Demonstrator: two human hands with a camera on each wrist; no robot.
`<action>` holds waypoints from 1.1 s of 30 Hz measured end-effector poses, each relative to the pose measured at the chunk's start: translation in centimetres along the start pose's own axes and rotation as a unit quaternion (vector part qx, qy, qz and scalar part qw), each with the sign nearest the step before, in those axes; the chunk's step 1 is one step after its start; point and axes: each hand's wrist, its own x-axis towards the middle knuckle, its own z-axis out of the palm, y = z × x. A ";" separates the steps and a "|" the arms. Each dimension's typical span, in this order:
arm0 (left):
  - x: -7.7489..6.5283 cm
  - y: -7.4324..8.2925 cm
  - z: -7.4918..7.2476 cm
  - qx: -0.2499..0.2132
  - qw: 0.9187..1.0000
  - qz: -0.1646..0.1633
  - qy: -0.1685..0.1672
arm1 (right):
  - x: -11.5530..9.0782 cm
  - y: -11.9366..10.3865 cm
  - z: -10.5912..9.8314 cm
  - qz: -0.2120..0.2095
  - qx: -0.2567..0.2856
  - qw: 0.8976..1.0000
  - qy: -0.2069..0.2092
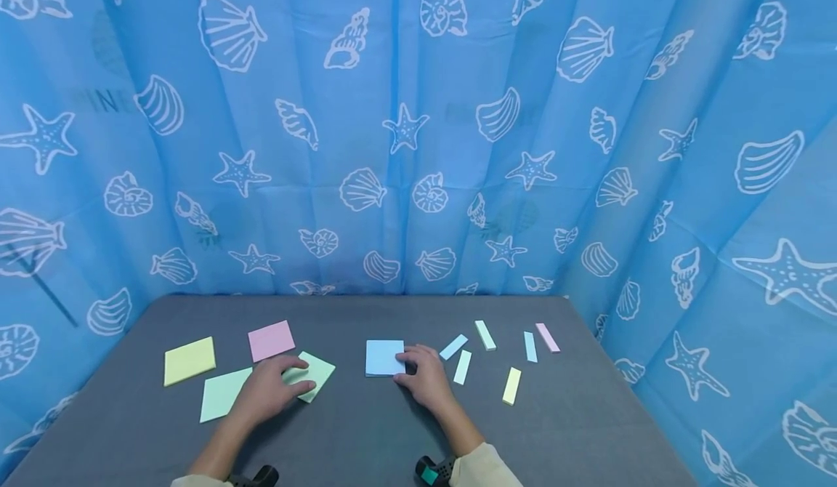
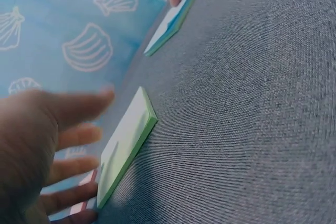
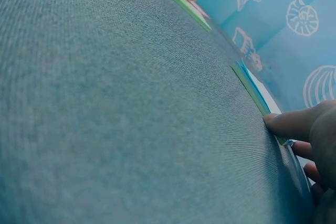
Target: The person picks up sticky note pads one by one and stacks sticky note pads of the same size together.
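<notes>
A light blue sticky note pad [image 1: 382, 357] lies near the table's middle, with a green layer [image 3: 248, 85] beneath it in the right wrist view. My right hand [image 1: 426, 379] pinches this stack at its right side, thumb at the near edge and fingers beyond. To the left, a green sticky note pad [image 2: 126, 142] lies flat and turned at an angle. My left hand [image 1: 269, 391] is spread over its left part, thumb and fingers apart. Another light green pad [image 1: 224, 394] lies partly behind the left hand.
A yellow pad [image 1: 189, 361] and a pink pad [image 1: 271, 340] lie at the left. Several narrow sticky strips, among them a yellow one [image 1: 511, 386] and a pink one [image 1: 548, 338], are scattered at the right. A blue shell-patterned curtain [image 1: 366, 254] hangs behind the grey table [image 1: 353, 443].
</notes>
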 end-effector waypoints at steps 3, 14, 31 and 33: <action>-0.1 -0.4 0.1 0.024 0.999 -0.020 0.019 | 0.0 0.0 0.1 0.005 -0.006 1.000 0.001; -0.2 -0.7 -0.2 0.120 0.988 -0.091 0.023 | 0.0 0.1 0.0 -0.002 -0.006 1.000 0.003; 0.1 -0.5 -0.6 0.097 0.985 -0.142 -0.009 | -0.1 0.1 0.1 -0.004 -0.009 1.000 0.002; 0.1 -0.5 -0.6 0.095 0.985 -0.144 -0.012 | -0.2 0.2 0.2 0.002 -0.008 1.000 0.002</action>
